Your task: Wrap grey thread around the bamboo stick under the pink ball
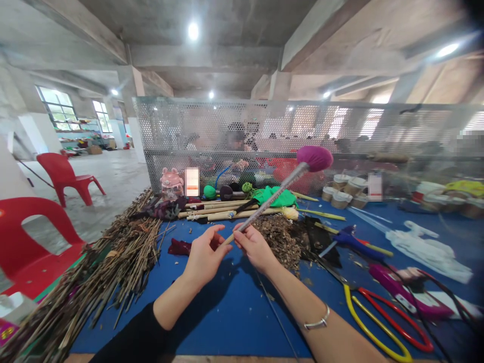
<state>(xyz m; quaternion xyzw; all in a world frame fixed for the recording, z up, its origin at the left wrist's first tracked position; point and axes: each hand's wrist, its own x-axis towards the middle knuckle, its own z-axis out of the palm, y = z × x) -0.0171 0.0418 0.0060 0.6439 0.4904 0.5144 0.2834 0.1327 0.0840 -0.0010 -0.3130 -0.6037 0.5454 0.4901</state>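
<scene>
A mallet (269, 199) with a round purple head slants up to the right in front of me. Its shaft looks wrapped in grey, and its lower end is bare wood. My left hand (207, 254) holds that bare end between thumb and fingers. Just above it, my right hand (257, 248) pinches the wrapped shaft. The purple head (314, 159) is well away from both hands. Beyond my right hand lies a heap of brown plant scraps (278, 237). A dark red cloth (179, 247) rests on the blue table left of my left hand.
Bundled dry twigs (124, 257) cover the table's left side. Across the back lie wooden sticks (223, 205) and green cloth (278, 196), before a perforated metal screen (212, 131). To the right are red-and-yellow-handled shears (393, 317), a purple corded tool (412, 295) and cups (342, 198).
</scene>
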